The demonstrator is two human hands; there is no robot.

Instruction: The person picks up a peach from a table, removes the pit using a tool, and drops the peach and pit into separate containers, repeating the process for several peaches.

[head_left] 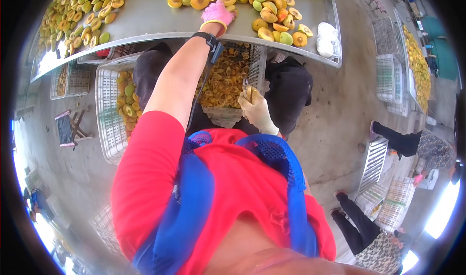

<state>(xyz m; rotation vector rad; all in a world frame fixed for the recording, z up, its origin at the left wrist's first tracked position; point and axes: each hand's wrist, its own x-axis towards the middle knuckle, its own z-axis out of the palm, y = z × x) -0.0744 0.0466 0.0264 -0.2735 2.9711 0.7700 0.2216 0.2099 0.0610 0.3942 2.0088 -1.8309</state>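
Note:
My left hand (pixel 216 16), in a pink glove, is over the metal table (pixel 160 20) near its front edge. Its fingers are curled at a halved yellow fruit (pixel 233 10), which they partly hide. Peach-like fruit halves (pixel 200 1) with brown centres lie just beyond it, and a loose pile (pixel 279 15) sits to its right. Lower down, my right hand (pixel 256 111), in a cream glove, is closed around a small metal-tipped tool (pixel 248 91) with a tan handle. Behind that tool, a crate (pixel 257 64) between my knees holds many orange-brown fruit pieces (pixel 221 83).
A white plastic crate (pixel 108 124) of fruit stands left of my legs. A crumpled white bag (pixel 327 41) rests at the table's right corner. Further off are a folding stool (pixel 72 128), stacked crates (pixel 388 76), another fruit-covered table (pixel 416 66) and two people at right.

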